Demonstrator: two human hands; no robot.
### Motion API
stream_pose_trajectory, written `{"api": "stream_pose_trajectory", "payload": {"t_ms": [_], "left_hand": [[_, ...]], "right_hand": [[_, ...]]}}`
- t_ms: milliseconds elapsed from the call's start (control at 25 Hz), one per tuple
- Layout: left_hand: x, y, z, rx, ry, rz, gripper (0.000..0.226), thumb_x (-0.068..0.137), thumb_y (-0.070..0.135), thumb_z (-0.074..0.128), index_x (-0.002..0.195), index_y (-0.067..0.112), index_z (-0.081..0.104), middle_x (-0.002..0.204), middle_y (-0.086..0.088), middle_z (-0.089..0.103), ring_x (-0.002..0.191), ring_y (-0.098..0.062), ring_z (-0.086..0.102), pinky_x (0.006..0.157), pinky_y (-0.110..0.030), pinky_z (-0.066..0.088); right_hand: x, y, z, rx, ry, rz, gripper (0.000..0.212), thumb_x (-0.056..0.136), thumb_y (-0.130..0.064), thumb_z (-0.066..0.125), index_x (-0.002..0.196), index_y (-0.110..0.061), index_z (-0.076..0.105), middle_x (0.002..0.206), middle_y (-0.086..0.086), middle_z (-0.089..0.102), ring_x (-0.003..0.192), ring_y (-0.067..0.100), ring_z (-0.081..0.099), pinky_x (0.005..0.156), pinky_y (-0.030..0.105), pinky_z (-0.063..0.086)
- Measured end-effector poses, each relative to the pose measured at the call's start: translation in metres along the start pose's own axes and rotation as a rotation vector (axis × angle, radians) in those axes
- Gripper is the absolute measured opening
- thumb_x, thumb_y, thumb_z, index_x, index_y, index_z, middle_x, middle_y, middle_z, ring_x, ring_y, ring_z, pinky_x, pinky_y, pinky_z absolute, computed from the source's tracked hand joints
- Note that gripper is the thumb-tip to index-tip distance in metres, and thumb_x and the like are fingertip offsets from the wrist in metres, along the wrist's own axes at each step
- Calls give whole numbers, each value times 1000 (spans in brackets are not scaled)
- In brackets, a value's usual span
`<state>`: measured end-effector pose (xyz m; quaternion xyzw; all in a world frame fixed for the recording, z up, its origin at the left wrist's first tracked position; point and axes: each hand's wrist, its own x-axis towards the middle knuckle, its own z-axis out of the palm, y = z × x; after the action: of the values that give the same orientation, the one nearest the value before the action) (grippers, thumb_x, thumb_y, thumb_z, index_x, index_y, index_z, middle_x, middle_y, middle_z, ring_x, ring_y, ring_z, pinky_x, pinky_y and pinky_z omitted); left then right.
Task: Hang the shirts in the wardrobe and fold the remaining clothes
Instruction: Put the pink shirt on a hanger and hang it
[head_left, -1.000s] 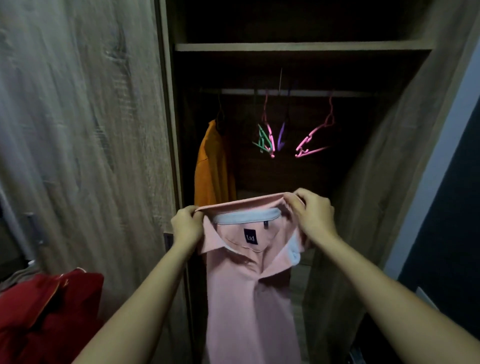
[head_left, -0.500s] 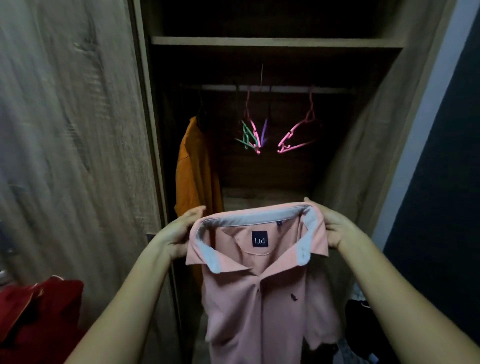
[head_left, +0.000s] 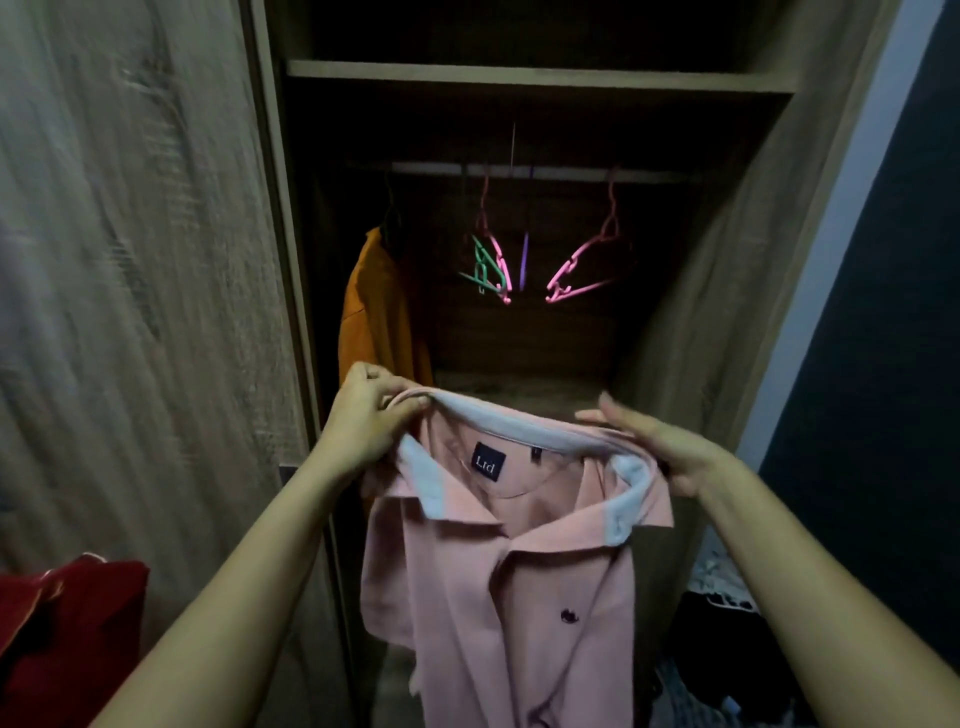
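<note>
In front of the wardrobe (head_left: 519, 77), curled fingers of the left hand (head_left: 366, 423) pinch the collar of the pink shirt (head_left: 498, 597), and the right hand (head_left: 662, 449) touches the collar's other side with fingers straight and apart. The shirt hangs long downward; the pink hanger (head_left: 582, 270) is above and behind it on the rail (head_left: 561, 173), nearer the right hand.

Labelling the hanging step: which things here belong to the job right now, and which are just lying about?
In use: pink shirt, left hand pinching it, right hand, pink hanger, rail.
Idle for now: orange shirt already hung, red garment, dark clothes, shelf.
</note>
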<state>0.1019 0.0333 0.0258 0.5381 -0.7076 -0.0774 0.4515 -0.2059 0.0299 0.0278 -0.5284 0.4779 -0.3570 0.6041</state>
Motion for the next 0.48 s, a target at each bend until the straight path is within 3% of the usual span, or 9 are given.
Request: {"api": "stream_pose_trajectory", "payload": {"t_ms": [40,160,240,320,400,480], "left_hand": [[2,6,0,18,77,8,15,86,20,65,98,18,74,88,1,54,94,-12,48,78,-22,33],[5,20,0,52,213,44,22,86,31,58,100,23,74,94,1,68,94,-16,60,80,-27,42],[6,26,-4,26,256,61,21,87,29,57,100,24,72,99,4,72,96,-15,64,84,-29,46],[10,28,-10,61,333,88,19,87,16,60,102,19,71,97,-1,73,93,-20,66,82,-30,48],[14,27,-21,157,378,153,26,82,6,57,105,17,65,94,-9,71,88,-30,65,75,-35,47],[19,22,-31,352,238,274,26,78,8,51,100,21,55,90,-11,66,85,-34,62,66,-37,45]], "right_hand": [[-2,5,-3,-226,-3,-89,80,31,-46,87,103,-24,59,105,5,64,86,13,63,76,24,53],[2,19,-1,-842,151,-348,57,50,-24,66,102,-33,41,99,-2,47,89,15,51,77,35,47],[0,22,6,-1196,349,-594,46,62,-19,64,103,-27,43,105,0,43,93,18,49,67,35,47],[0,22,12,-1472,416,-819,33,66,-13,71,95,-21,56,108,5,49,90,21,52,50,27,39],[2,16,14,-1611,389,-859,21,67,-16,75,82,-22,63,110,5,56,91,25,56,45,27,40],[7,1,19,-1544,460,-706,25,75,-11,66,97,-21,64,115,4,53,97,30,55,59,39,52]]}}
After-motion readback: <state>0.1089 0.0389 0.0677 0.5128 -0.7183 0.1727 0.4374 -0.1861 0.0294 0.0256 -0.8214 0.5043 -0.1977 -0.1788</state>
